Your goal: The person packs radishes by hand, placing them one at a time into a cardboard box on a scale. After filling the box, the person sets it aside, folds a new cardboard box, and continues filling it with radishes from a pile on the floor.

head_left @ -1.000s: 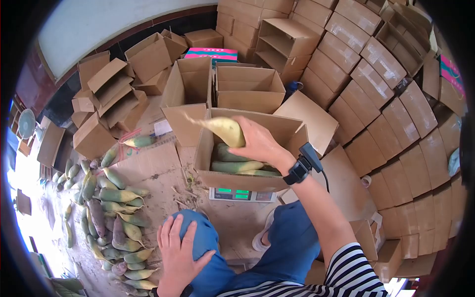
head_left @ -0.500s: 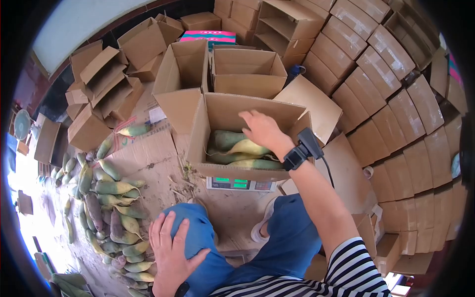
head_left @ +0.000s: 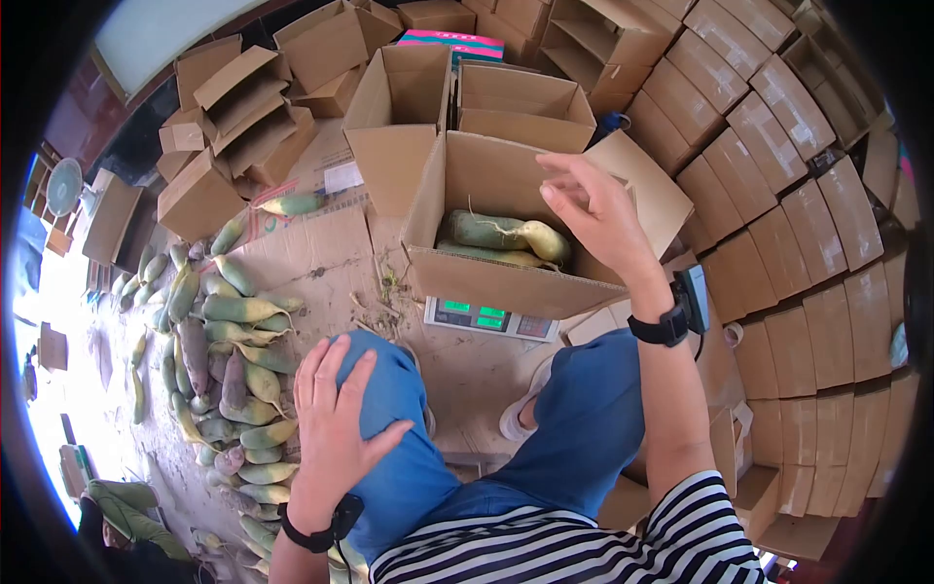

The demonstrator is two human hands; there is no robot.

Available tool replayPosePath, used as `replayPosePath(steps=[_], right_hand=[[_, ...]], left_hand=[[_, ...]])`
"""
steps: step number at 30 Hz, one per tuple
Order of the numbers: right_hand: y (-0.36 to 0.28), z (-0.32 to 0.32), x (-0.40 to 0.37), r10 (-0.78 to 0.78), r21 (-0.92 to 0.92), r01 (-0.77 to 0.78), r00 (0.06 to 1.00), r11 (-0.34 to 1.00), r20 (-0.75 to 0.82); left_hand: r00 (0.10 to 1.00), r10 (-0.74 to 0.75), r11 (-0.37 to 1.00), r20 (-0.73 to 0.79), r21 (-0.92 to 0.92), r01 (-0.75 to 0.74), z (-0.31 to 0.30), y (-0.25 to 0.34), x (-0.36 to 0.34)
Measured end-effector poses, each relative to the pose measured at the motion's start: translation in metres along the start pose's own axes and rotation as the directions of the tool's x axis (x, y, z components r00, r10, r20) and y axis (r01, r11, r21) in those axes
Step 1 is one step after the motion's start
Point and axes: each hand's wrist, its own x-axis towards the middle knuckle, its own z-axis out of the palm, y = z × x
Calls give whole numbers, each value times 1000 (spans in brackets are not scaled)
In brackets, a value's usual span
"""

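My right hand (head_left: 601,209) is raised over the right side of an open cardboard box (head_left: 516,277), fingers slightly curled and apart, holding nothing. Inside the box lie several green radishes (head_left: 484,230), one with a pale, yellowish end; the box wall hides part of them. Beneath the box is a digital scale (head_left: 474,316) with lit green displays. My left hand (head_left: 336,419) rests on my left knee, its fingers spread and no object in it.
Many green radishes (head_left: 248,310) are piled on the floor at left. Two open boxes (head_left: 525,122) stand just behind the scale, with more open cartons (head_left: 199,190) at back left. Stacked closed cartons (head_left: 773,200) form a wall at right. Another person (head_left: 131,526) is at lower left.
My right hand has risen from the radishes and moved right, above the box. The radishes in the box now lie differently. My left hand stays on my knee; the whole view has shifted.
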Motion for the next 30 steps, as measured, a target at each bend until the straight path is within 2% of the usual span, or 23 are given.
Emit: replayPosePath(steps=[1, 3, 4, 5, 7, 9, 11, 15, 17, 18, 20, 21, 22, 23, 25, 27, 29, 30], right_hand=[[15, 3, -6, 2, 0, -2, 1000, 1000, 0], [44, 10, -16, 112, -56, -115, 993, 992, -44], [50, 10, -21, 142, -217, -136, 990, 967, 10], [56, 12, -27, 147, -216, -142, 989, 966, 9], [58, 17, -30, 38, -467, -7, 998, 884, 58], [55, 19, -32, 59, -460, -16, 995, 888, 80], [49, 22, -33, 126, -502, -9, 972, 865, 199], [46, 33, -37, 100, -520, 59, 957, 852, 273], [45, 39, -37, 195, -553, 65, 897, 830, 397], [48, 41, -37, 192, -549, 71, 893, 833, 408], [55, 46, -36, 128, -518, 188, 848, 835, 514], [47, 44, -36, 185, -539, 148, 837, 829, 515], [55, 46, -41, -18, -468, 254, 892, 846, 451], [61, 45, -41, -36, -453, 276, 882, 848, 470], [69, 45, -41, -18, -427, 232, 894, 874, 449], [50, 42, -32, 118, -437, 128, 862, 890, 494], [42, 43, -32, 134, -439, 112, 861, 891, 491], [35, 43, -32, 126, -435, 127, 852, 891, 508]], left_hand=[[1000, 7, 1000, -12, -2, -7, 0, 0, -1], [1000, 15, 1000, -24, -3, -15, 1, -1, 0], [999, 20, 1000, -34, 3, -20, 1, -1, -1], [999, 26, 1000, -42, 9, -26, 1, 0, -2], [999, 20, 1000, -35, 10, -19, 1, 1, -2], [999, 7, 1000, -32, 18, -6, 0, 3, -2], [1000, -4, 1000, -15, 21, 4, -1, 6, -1], [1000, -13, 1000, -11, 26, 13, 1, 6, -2], [1000, 2, 1000, -21, 14, -2, 0, 6, -2], [1000, -9, 1000, -20, 16, 9, -3, 4, -3], [999, -21, 949, -32, -316, 10, -11, -6, -5], [998, -59, 954, -37, -296, 46, -11, -15, -8], [946, -319, 712, -54, -673, 202, -7, -32, -14], [834, -551, 320, 10, -921, 222, -2, -52, -25], [673, -735, 229, 80, -905, 358, 21, -114, -60], [560, -826, 314, 71, -767, 560, 82, -192, -128], [480, -868, 364, 129, -493, 790, 132, -229, -196], [378, -900, 252, 219, -447, 858, 157, -240, -228]])
